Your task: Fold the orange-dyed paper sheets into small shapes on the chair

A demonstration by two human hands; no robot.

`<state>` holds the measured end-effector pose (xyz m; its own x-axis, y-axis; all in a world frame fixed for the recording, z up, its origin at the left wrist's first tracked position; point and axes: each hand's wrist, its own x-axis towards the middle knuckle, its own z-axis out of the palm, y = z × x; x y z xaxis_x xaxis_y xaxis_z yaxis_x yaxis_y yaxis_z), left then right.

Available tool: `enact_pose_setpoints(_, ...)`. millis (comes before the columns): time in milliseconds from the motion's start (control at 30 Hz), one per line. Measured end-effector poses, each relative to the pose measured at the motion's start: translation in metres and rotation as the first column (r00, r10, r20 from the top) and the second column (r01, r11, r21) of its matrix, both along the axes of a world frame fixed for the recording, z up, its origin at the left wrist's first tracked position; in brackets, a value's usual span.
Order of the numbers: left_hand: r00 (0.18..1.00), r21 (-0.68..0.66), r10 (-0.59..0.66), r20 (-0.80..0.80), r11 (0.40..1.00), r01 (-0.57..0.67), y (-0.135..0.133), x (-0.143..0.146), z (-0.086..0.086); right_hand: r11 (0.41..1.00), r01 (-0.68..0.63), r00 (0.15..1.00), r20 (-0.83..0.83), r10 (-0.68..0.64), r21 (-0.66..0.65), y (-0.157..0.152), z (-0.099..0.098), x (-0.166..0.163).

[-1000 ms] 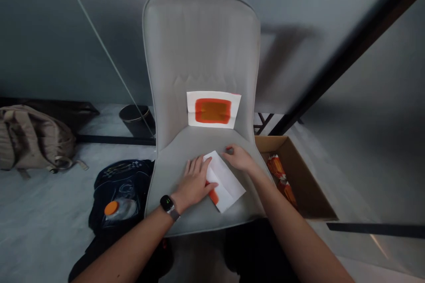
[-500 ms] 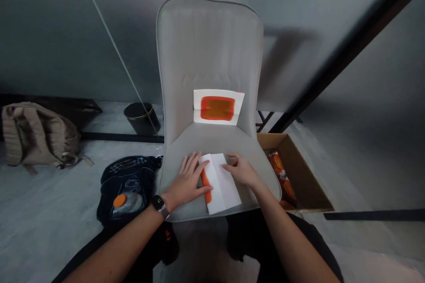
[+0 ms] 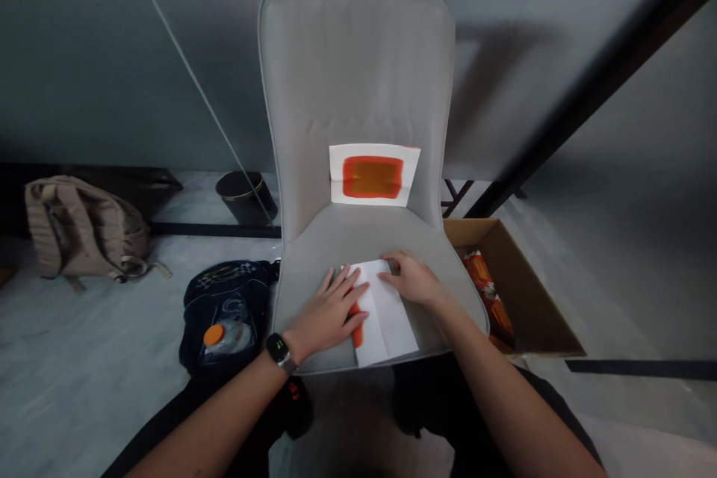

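Observation:
A folded white paper (image 3: 388,321) lies on the grey upholstered chair seat (image 3: 364,235), with orange paint showing along its left side. My left hand (image 3: 328,310) rests flat across that left part, fingers spread, covering some of the orange. My right hand (image 3: 411,280) sits at the paper's upper right corner, fingers curled over the edge. A watch (image 3: 278,349) is on my left wrist. Against the chair back leans a white sheet (image 3: 374,175) with a painted orange and ochre rectangle, well beyond both hands.
Left of the chair, a dark printed bag (image 3: 227,310) with a round orange patch lies on the pale floor. Beyond it are a beige backpack (image 3: 84,228) and a black bin (image 3: 246,198). On the right, an open cardboard box (image 3: 532,291) holds orange-patterned items.
The folded paper has turned from a diagonal lie to pointing more straight away from me. My right hand has moved onto its upper edge, and the view has shifted slightly.

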<state>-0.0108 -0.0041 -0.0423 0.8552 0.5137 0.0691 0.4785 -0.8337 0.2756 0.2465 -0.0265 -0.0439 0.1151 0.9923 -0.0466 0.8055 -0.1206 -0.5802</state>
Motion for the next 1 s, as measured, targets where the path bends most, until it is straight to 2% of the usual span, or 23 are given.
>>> enact_pose_setpoints(200,1.0,-0.053,-0.003,-0.008,0.999,0.002,0.005,0.005,0.004,0.99,0.141,0.988,-0.061,-0.141,0.001,0.009,-0.002,0.001)
enact_pose_setpoints(400,0.999,-0.018,0.037,0.007,0.999,-0.037,0.011,0.012,0.012,0.976,0.211,0.972,-0.091,-0.216,-0.058,0.013,-0.002,-0.004)
enact_pose_setpoints(567,0.996,0.018,0.087,-0.007,0.996,-0.087,0.005,0.014,0.003,0.978,0.204,0.979,-0.037,-0.202,0.049,0.009,-0.005,-0.008)
enact_pose_setpoints(733,0.996,0.042,0.084,-0.009,0.996,-0.083,0.004,0.012,-0.008,0.971,0.239,0.968,-0.087,-0.235,0.033,0.007,-0.009,-0.008)
enact_pose_setpoints(1000,0.997,0.042,0.081,-0.012,0.996,-0.08,0.005,0.011,-0.011,0.963,0.267,0.964,-0.028,-0.266,0.043,0.007,-0.006,-0.014)
